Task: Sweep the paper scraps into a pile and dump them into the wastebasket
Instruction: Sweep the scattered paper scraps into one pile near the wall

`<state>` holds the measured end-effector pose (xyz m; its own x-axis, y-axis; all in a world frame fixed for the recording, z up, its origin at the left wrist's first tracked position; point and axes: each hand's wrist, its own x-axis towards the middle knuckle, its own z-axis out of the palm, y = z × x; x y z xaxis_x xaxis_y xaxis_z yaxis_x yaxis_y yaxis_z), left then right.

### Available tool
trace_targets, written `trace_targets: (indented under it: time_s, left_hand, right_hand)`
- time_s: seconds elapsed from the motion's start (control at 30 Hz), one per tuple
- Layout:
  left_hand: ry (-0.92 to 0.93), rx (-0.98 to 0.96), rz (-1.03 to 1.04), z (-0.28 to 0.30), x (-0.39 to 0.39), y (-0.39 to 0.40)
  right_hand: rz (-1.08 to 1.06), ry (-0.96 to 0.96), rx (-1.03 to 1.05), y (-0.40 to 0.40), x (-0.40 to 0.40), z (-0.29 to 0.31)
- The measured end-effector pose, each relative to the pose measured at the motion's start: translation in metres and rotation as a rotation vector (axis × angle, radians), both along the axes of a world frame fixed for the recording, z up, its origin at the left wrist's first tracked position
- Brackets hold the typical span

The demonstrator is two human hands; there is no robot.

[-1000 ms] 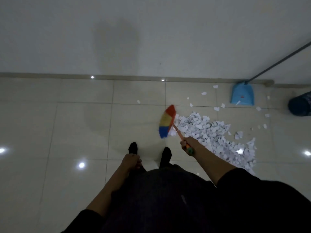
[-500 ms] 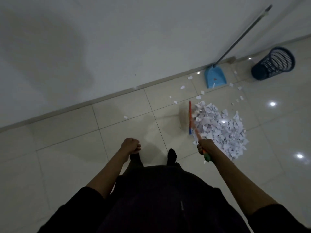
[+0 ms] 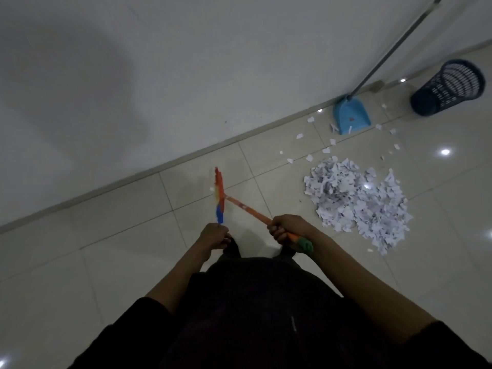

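Glossy pale tile floor (image 3: 111,265) with thin dark grout lines, marked by small bright reflections of lights, 1 at far right (image 3: 445,152). Plain white wall (image 3: 239,62) across the far side, crossed by a broad soft shadow (image 3: 72,83) at left. Narrow grey baseboard (image 3: 149,170) along the foot of the wall, slanting from near left up to far right.
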<state>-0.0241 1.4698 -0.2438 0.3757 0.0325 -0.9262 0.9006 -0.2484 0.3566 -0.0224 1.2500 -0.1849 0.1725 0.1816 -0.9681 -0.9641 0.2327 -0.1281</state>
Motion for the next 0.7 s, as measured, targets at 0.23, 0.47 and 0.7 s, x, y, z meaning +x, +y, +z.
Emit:
trace_targets:
  time_s: [0.23, 0.47, 0.7]
  left_hand:
    - [0.033, 0.070, 0.105, 0.004, -0.014, 0.034]
    - [0.020, 0.066, 0.196, 0.002, -0.022, 0.061]
    - [0.002, 0.056, 0.139, 0.007, -0.006, 0.046]
  right_hand:
    - [0.060, -0.066, 0.062, 0.080, 0.034, -0.040]
    - [-0.022, -0.073, -0.040, 0.089, 0.051, -0.088]
    - [-0.214, -0.084, -0.248, -0.001, 0.064, -0.104]
